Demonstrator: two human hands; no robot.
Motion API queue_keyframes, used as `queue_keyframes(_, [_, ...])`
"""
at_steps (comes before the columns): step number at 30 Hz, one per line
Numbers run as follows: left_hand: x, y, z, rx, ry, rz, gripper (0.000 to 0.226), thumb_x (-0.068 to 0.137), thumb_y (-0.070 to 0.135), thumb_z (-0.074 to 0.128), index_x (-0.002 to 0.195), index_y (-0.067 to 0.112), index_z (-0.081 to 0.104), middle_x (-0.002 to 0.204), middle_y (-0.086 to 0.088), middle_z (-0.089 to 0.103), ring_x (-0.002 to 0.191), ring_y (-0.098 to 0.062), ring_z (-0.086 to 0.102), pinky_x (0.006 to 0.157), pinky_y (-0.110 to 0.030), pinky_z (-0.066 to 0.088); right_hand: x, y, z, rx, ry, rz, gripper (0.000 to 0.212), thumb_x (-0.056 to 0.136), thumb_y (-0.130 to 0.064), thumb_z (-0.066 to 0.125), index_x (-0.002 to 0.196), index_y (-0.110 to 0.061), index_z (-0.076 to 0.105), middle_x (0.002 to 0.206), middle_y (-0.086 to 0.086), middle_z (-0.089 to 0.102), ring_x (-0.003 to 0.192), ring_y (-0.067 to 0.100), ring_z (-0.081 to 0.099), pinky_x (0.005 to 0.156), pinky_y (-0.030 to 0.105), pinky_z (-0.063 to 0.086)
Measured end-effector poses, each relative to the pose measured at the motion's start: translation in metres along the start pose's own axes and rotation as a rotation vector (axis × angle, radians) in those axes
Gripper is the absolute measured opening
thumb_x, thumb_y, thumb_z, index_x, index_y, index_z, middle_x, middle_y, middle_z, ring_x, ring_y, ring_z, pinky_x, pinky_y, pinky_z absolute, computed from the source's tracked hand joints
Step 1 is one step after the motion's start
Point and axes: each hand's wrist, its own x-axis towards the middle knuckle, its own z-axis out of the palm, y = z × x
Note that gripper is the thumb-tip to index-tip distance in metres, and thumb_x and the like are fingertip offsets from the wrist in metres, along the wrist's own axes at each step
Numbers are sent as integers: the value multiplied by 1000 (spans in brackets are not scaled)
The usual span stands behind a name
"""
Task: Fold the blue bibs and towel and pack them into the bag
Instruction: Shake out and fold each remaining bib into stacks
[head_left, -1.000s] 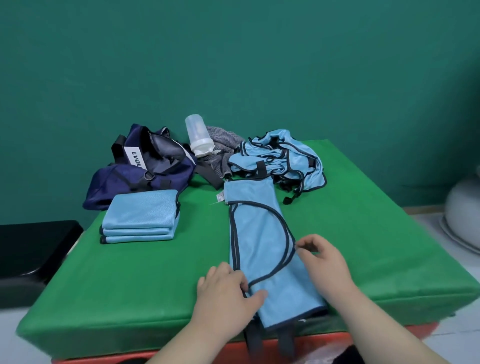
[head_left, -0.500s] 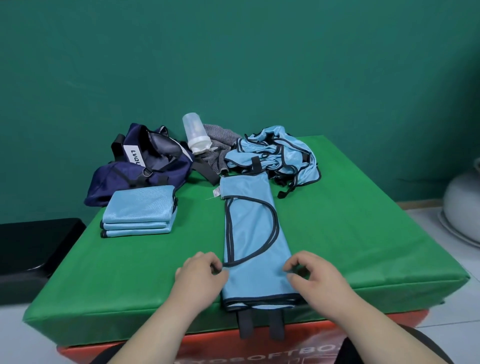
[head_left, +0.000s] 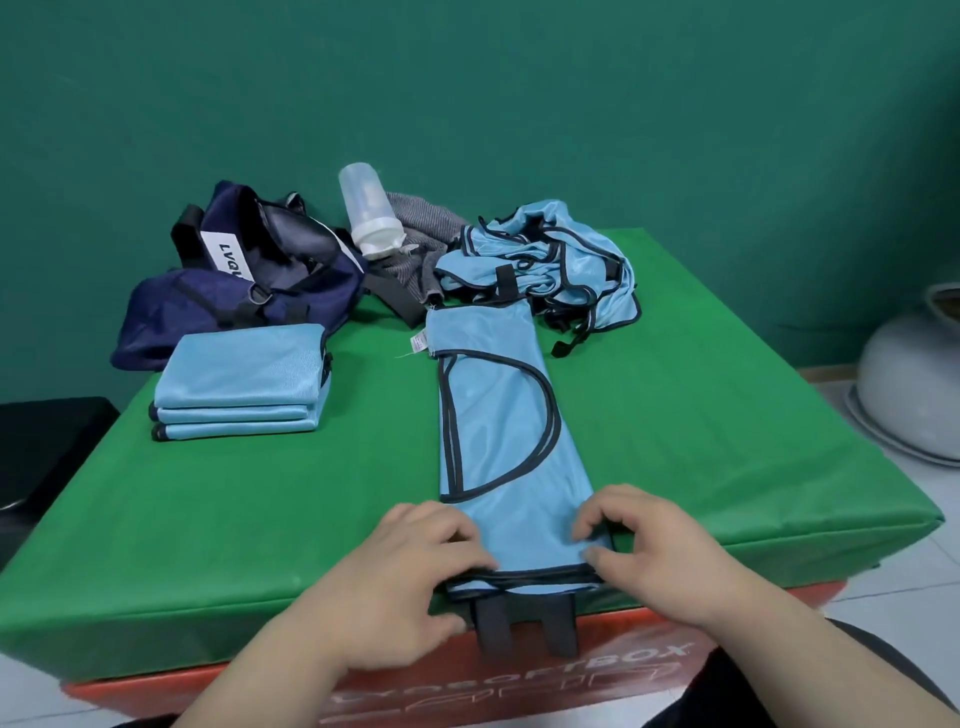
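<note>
One green padded mat (head_left: 701, 441) fills the middle of the frame and lies on one orange-red box (head_left: 597, 675) with raised lettering. At upper left slumps one navy fabric bag (head_left: 208, 306) with a white label, its mouth gaping; what it holds cannot be made out. One long bib (head_left: 498, 415) of smooth light blue cloth, trimmed in dark piping and folded into a narrow strip, runs down the centre to the mat's near edge, where two dark straps (head_left: 524, 629) hang over. At upper centre-right a crumpled heap of bibs (head_left: 550, 260) lies unfolded, number unclear. Left of centre sits one squared stack (head_left: 244, 379) of folded blue cloth, three layers showing. The left hand (head_left: 410, 566) curls its fingers onto the strip's near left corner; the right hand (head_left: 660, 545) pinches the near right edge between bent fingers and thumb. One ribbed grey cloth (head_left: 421, 228) and one clear plastic bottle (head_left: 366, 208), tilted, lie by the bag.
</note>
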Motion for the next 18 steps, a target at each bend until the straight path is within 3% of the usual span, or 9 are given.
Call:
queue_keyframes(6, [10,-9,14,5,135,16,43,76,35,61,119,40,57,105,21,57,103,-4,50,92,-25,36,1,-7,-5,38,-34,-32,24,69,-32,70,91,-40,66,99,-17,65,104,8,61,92,19,43])
queue_keyframes(11, [18,-9,7,-192,335,-113,39,76,39,57,115,43,56,94,36,60,93,16,48,87,-13,35,-4,-11,-6,36,-88,-57,55,63,-35,87,112,-41,63,116,-20,60,117,6,57,99,16,39])
queue_keyframes(14, [23,-4,1,-347,402,-234,41,72,45,58,108,63,54,97,43,58,97,4,49,84,-8,34,-5,-14,-1,-50,-91,-90,78,62,-40,85,128,-52,47,125,-25,53,124,6,51,102,15,37])
queue_keyframes(16, [24,-4,1,-454,418,-293,43,69,42,63,101,69,55,99,42,56,98,-2,53,82,-6,35,-2,-17,2,-60,-66,-120,78,64,-38,78,130,-55,41,127,-26,52,124,7,50,101,15,37])
queue_keyframes(18, [24,-5,2,-517,429,-310,39,66,44,64,98,67,59,96,30,60,98,-3,58,84,-7,37,0,-20,5,-74,-22,-154,69,67,-33,72,127,-53,44,123,-24,55,120,10,53,98,16,39])
